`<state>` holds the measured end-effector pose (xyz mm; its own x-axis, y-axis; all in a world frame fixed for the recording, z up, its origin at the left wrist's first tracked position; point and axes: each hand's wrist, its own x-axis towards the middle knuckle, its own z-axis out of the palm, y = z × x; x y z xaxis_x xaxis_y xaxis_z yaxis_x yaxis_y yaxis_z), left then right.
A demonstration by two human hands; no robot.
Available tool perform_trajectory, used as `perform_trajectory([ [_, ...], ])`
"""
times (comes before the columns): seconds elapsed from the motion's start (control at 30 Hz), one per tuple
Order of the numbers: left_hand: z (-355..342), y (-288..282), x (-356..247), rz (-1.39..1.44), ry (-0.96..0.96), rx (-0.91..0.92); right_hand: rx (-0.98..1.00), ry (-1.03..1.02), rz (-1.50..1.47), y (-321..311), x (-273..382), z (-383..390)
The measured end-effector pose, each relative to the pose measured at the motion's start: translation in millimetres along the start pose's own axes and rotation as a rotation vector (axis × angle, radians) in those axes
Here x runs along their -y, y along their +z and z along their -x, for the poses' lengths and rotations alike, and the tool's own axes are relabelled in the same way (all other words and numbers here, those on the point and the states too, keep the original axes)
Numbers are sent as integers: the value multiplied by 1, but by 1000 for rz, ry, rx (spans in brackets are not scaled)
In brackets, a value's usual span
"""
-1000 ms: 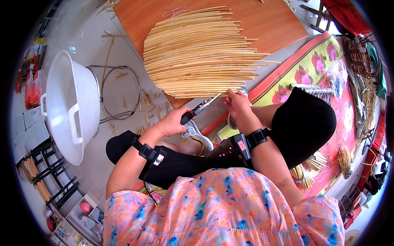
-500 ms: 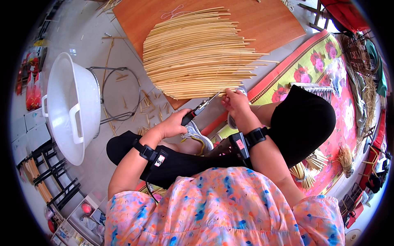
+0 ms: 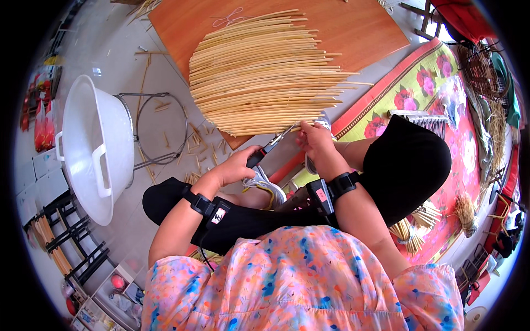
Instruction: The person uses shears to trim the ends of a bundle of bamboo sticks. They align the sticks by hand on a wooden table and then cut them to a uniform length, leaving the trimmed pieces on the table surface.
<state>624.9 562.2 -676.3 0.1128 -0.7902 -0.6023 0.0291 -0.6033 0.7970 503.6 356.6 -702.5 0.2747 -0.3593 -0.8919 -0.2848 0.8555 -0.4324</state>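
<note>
A mat of pale straw-coloured stalks (image 3: 265,80) lies on the wooden board, rounded and trimmed at the left, with uneven ends sticking out at the right. My left hand (image 3: 236,165) is closed round the dark handle of a pair of pruning shears (image 3: 270,145). Their metal blades point up and right, at the mat's near edge. Just right of the blade tips, my right hand (image 3: 318,140) pinches the end of the nearest stalk. Its fingertips partly hide that end.
The orange-brown board (image 3: 359,38) reaches beyond the mat. Left of it stand a large white two-handled basin (image 3: 83,149) and a metal ring stand (image 3: 161,129); cut stalk pieces (image 3: 196,140) litter the floor. Stalk bundles (image 3: 407,236) lie on the flowered cloth (image 3: 406,102) at right.
The whole view has shifted slightly. Both hands stay at the mat's near edge, the shears still in the left one; the right fingers have moved a little nearer the blade tips.
</note>
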Motion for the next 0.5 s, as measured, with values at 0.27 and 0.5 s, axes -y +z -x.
perform_trajectory([
  [0.27,-1,8,4,-19,-8,-79,6,8,-2,-2,-2,-4],
  [0.5,-1,7,1,-79,-4,-91,-9,79,-93,-3,6,-3],
])
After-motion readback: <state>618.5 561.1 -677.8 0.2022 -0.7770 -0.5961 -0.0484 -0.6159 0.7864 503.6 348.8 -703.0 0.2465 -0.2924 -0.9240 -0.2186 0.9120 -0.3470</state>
